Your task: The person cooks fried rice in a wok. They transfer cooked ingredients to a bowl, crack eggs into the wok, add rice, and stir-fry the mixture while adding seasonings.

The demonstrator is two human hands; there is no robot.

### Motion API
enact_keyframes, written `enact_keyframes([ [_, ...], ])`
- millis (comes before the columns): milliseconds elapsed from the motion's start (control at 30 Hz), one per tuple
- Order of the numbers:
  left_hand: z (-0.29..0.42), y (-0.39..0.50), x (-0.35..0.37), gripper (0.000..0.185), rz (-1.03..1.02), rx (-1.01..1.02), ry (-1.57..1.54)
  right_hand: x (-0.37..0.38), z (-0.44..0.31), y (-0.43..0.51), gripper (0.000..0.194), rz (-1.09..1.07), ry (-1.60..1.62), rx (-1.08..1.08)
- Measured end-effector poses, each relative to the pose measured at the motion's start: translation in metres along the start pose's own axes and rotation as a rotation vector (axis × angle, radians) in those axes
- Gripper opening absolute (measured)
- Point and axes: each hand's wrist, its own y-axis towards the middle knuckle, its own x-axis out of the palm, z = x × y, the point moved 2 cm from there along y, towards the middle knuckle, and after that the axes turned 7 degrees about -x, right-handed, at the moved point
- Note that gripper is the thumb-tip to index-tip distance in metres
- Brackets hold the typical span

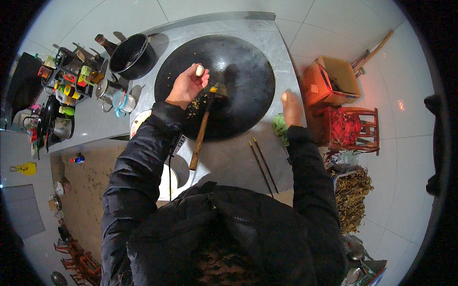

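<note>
Over the left part of a large black wok (247,103), my left hand (189,84) holds a pale eggshell (199,70) between its fingers. An egg yolk (213,89) lies in the wok beside the head of a wooden-handled spatula (201,139), whose handle sticks out over the near rim. Small food bits (195,104) are scattered nearby. To the right of the wok, my right hand (292,107) is curled over the counter, with a small pale thing at its fingers, perhaps eggshell. A green cloth or bag (279,125) lies just below that hand.
Two chopsticks (263,164) lie on the near counter. A black pot (131,57), a lidded jar (124,102) and a condiment rack (68,77) stand left. A patterned dish (139,121) is partly behind my left sleeve. A cardboard box (318,85) and a wooden chair (368,130) are at right.
</note>
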Motion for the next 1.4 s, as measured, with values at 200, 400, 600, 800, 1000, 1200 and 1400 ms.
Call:
enact_keyframes([
  [200,-0.002,0.007,-0.003,0.027,-0.123,-0.067,0.036,-0.004,-0.012,0.023,0.04,-0.028,0.288,0.082],
  [400,-0.005,0.008,0.008,0.017,-0.086,-0.044,0.207,0.014,-0.103,0.096,0.037,-0.576,1.541,0.539],
  [600,-0.003,0.012,0.004,0.027,-0.074,0.077,0.678,0.034,-0.175,0.132,0.036,-0.753,1.59,0.356],
  [800,0.004,0.029,-0.019,0.029,0.012,0.121,0.829,0.052,-0.19,0.148,0.034,-0.788,1.394,0.152],
  [1000,0.002,0.04,-0.029,0.029,0.08,0.191,0.9,0.07,-0.197,0.152,0.028,-0.75,1.249,0.089],
  [1200,0.006,0.054,-0.04,0.03,0.104,0.262,1.072,0.074,-0.202,0.154,0.032,-0.577,1.02,-0.086],
  [1400,-0.001,0.062,-0.041,0.034,0.315,0.503,1.283,0.086,-0.212,0.16,0.028,-0.41,0.766,-0.305],
])
